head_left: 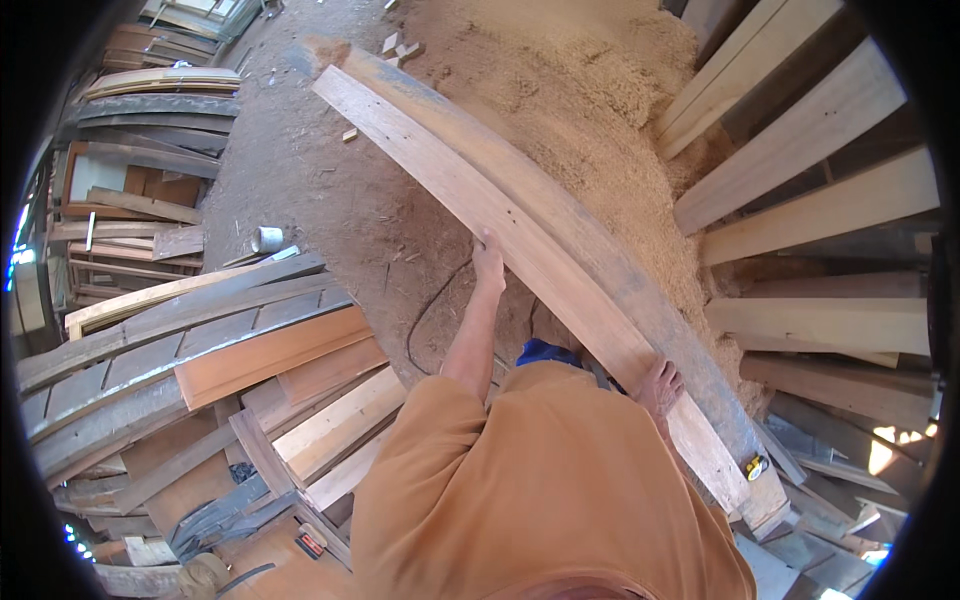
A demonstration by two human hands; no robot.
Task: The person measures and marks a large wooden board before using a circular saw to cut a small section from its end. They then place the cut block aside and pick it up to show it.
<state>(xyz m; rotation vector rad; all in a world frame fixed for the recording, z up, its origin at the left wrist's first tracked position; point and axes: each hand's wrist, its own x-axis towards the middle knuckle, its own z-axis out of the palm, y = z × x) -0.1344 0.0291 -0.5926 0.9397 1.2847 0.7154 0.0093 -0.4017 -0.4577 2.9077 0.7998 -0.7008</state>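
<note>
A long, pale brown wooden plank point(540, 255) slants from the upper left to the lower right in front of my body. My left hand point(488, 262) grips its near edge around the middle, thumb up along the side. Closer to the lower right end, my right hand point(660, 388) is wrapped across the plank, with bent fingers toward its far edge. Just beyond the plank and alongside it runs a long worn beam point(620, 270) with a grey-blue, dusty surface. A yellow and black tape measure point(756, 467) lies on the beam near its right end.
Sawdust point(590, 110) is heaped beyond the beam. Upright boards point(800, 150) lean along the right. Stacked timber point(250, 350) fills the left, with a white can point(267, 239) by it. A dark cable point(425, 320) curves across the ground beside my left arm. Small wood offcuts point(400, 50) lie far off.
</note>
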